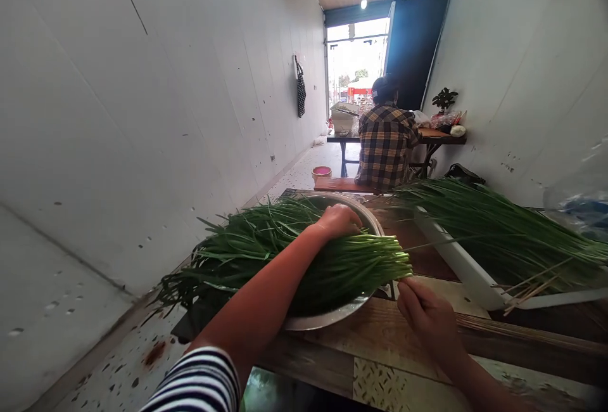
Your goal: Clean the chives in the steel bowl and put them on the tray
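A thick bunch of garlic chives (pixel 351 266) lies across a round metal basin (pixel 327 322), pale cut ends toward the right and leaves hanging over the left rim. My left hand (pixel 339 220) reaches over the bunch, its fingers curled down at the far edge of the stems; the fingertips are partly hidden. Close to the near corner of the cut ends is my right hand (pixel 425 307), thumb and fingers pinched together against the lowest stems. Whatever sits within that pinch is too small to make out.
More long garlic chives (pixel 498 228) lie at the right around a white tray edge (pixel 456 260), with thin wooden sticks (pixel 536 288) on top. Further sticks rest on the wooden table (pixel 332 352). Ahead, a person in a plaid shirt (pixel 386 142) sits at another table (pixel 446 139).
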Demonstrator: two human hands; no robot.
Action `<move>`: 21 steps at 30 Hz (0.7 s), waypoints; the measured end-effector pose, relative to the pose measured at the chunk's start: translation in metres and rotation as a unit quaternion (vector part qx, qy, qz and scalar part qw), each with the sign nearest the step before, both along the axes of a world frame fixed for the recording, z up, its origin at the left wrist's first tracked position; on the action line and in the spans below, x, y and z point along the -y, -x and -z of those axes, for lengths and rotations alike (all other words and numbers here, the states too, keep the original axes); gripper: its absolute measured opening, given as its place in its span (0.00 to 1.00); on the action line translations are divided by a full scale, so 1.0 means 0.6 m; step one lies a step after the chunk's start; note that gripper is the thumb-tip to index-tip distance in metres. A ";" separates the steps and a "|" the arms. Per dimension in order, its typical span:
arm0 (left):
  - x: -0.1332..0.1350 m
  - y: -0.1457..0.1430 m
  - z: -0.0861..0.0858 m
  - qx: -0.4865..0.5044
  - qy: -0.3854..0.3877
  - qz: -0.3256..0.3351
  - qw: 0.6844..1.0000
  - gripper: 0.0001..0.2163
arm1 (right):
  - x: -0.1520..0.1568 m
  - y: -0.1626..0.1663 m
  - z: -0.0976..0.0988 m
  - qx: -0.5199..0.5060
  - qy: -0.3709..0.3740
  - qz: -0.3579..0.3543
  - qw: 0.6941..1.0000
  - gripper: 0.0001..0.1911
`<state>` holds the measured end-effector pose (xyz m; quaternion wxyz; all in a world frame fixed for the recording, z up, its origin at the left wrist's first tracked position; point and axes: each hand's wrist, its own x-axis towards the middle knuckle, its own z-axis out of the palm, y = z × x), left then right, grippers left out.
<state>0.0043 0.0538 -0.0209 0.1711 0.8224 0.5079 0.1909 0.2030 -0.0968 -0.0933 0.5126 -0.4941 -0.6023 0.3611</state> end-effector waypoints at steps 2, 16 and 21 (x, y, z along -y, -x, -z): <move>0.002 -0.007 0.012 -0.041 0.001 0.029 0.999 0.07 | 0.003 0.001 -0.004 0.009 -0.012 0.002 1.000 0.22; 0.010 -0.013 -0.005 0.062 -0.052 -0.027 0.996 0.07 | -0.005 0.007 -0.010 -0.094 0.072 -0.042 0.992 0.21; 0.023 -0.024 -0.015 0.195 -0.040 -0.038 0.979 0.08 | -0.014 0.003 -0.008 -0.138 0.120 -0.078 0.980 0.19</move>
